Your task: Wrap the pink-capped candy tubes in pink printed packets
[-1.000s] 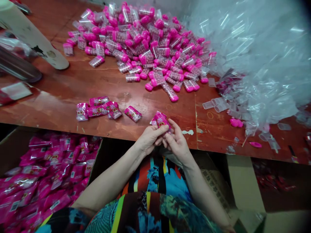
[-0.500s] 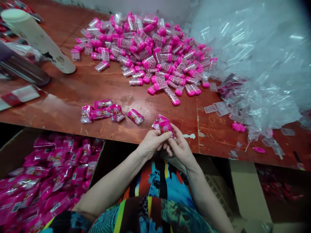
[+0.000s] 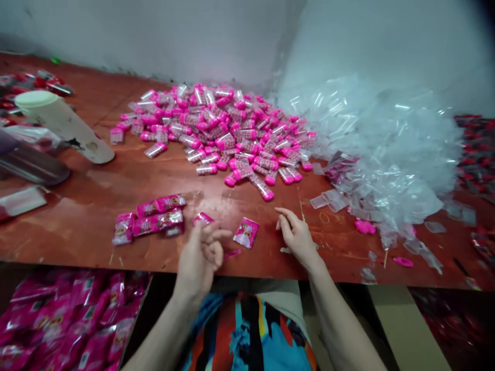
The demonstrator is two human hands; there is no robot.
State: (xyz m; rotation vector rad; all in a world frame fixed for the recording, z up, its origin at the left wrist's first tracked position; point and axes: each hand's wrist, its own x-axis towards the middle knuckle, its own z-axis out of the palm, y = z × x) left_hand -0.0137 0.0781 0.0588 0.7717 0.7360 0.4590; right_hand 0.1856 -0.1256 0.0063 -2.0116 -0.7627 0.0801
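A flat pink printed packet (image 3: 246,233) lies on the table between my hands, touched by neither. My left hand (image 3: 201,257) is just left of it, slightly blurred, fingers apart and nothing held. It partly covers another pink packet (image 3: 202,219) behind its fingertips. On the right, my right hand (image 3: 297,236) hovers over or rests near the table, with index finger and thumb stretched out and empty. A small pink strip (image 3: 233,253) sits near the left fingers. Farther left, several filled pink packets (image 3: 158,222) are grouped together.
A heap of clear tubes with pink caps (image 3: 228,131) covers the back of the red-brown table (image 3: 88,216). Clear plastic pieces (image 3: 386,149) are piled at right. A pale bottle (image 3: 73,131) leans at left. Below the edge is a box of pink packets (image 3: 69,319).
Both hands have let go of the pink packet, which now lies on the table. My left hand has moved left and my right hand right. The view has tilted upward.
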